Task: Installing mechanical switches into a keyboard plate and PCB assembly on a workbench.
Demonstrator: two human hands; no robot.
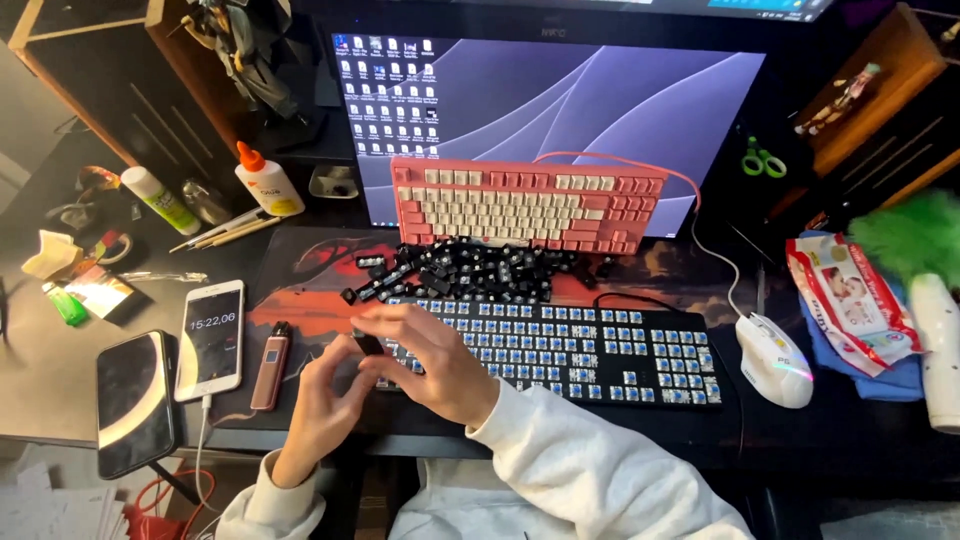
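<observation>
Black and stripped of its caps, the keyboard [560,350] in front of me shows rows of bare blue switches, and I use it as my landmark. Over its near left corner my right hand [435,360] arches with fingers curled down, and my left hand [325,395] comes up just beside that corner. Between the fingertips of both sits a small dark keycap [368,344]; both hands seem to pinch it, though I cannot tell which one bears it. Just behind the keyboard lies a heap of loose black keycaps [470,270], and behind that heap a pink keyboard [525,203] with cream keys leans against the monitor [600,90]. Right of the black keyboard rests a white mouse [775,360]. Left of it lie a slim brown device [270,365], then a white phone [211,340] with its screen lit, then a dark phone [135,400].
</observation>
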